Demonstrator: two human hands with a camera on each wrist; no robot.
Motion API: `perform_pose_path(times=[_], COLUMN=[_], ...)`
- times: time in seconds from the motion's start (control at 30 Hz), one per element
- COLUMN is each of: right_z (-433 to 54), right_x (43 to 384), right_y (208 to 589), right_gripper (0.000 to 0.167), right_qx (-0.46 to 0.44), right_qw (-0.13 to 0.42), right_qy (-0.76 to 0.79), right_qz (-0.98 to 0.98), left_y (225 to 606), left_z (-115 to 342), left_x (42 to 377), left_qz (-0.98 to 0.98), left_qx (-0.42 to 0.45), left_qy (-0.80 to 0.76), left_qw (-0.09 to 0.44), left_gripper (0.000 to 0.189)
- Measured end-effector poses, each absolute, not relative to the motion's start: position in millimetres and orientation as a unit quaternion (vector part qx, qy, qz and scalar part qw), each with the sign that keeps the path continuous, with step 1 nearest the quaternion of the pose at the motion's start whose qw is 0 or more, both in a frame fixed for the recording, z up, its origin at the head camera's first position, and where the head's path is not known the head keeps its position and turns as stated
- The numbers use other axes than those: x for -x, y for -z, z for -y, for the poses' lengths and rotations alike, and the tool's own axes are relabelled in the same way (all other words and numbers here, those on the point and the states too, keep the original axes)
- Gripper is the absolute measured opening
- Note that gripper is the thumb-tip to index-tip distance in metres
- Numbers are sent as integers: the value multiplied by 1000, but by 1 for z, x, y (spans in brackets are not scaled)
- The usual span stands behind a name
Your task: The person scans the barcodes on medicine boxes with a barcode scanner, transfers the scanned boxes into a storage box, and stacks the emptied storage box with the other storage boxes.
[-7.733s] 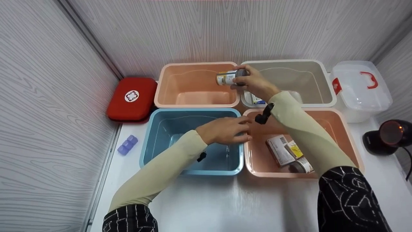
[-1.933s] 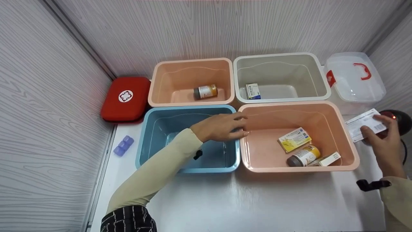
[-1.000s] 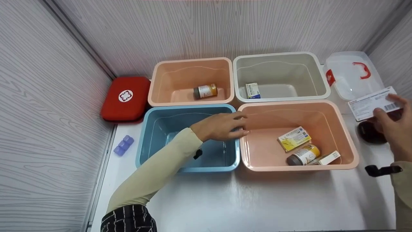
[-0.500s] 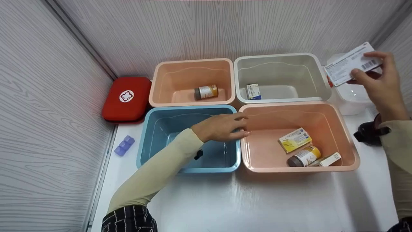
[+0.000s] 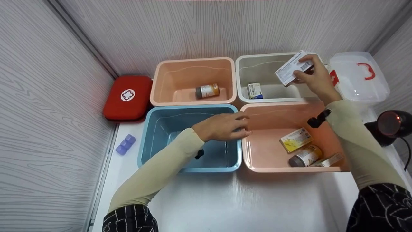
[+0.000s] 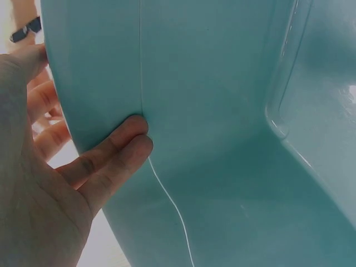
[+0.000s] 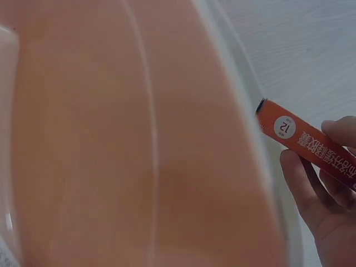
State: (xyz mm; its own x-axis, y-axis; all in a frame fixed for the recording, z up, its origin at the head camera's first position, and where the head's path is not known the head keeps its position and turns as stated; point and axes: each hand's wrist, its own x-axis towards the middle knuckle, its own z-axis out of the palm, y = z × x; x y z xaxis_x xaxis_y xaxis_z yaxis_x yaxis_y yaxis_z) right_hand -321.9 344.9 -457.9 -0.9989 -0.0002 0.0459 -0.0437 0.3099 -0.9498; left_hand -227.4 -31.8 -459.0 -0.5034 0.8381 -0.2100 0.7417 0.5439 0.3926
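My right hand [image 5: 317, 79] pinches a flat medicine box [image 5: 291, 71] over the grey bin [image 5: 257, 55]. Its white printed face with a barcode shows in the head view; the right wrist view shows an orange-red edge marked 12. My left hand [image 5: 220, 127] rests across the meeting rims of the blue bin [image 5: 190, 169] and the front orange bin [image 5: 273, 169]. In the left wrist view two fairly straight fingers [image 6: 114, 150] touch the blue inner wall, while others lie beyond the rim. A small white-and-blue box [image 5: 255, 91] lies inside the grey bin.
The front orange bin contains a yellow-white box [image 5: 296, 139], a brown-capped bottle [image 5: 305, 157] and a narrow carton [image 5: 331, 159]. Another bottle [image 5: 207, 91] lies in the rear orange bin. Around stand a red case [image 5: 128, 98], a purple pill organiser [image 5: 125, 144], a clear first-aid box [image 5: 360, 77] and a black scanner [image 5: 392, 124].
The right hand lifted the medicine box away from the scanner and brought it left over the grey bin. Earlier it held a bottle, now lying in the rear orange bin. The left hand stayed put.
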Motion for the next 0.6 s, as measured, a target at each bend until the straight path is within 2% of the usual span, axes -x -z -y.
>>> perform_pose_path(times=[0.27,0.43,0.5,0.6], right_z=[-322,-320,-319,-317], right_x=[344,345,343,339], right_y=[479,479,478,478], right_gripper=[45,50,53,51], right_qx=[-56,-41,-29,-16], right_qw=[-10,-36,-32,8], right_qy=[-512,-440,-419,-409], right_qz=[857,896,907,912], left_y=[458,460,460,461], left_z=[31,31,31,32], left_x=[227,228,227,227], left_qz=[-862,-861,-860,-860], left_qx=[-456,-455,-457,-458], left_qy=[-117,-116,-118,-123], left_qw=[190,194,193,189], left_gripper=[57,56,55,53])
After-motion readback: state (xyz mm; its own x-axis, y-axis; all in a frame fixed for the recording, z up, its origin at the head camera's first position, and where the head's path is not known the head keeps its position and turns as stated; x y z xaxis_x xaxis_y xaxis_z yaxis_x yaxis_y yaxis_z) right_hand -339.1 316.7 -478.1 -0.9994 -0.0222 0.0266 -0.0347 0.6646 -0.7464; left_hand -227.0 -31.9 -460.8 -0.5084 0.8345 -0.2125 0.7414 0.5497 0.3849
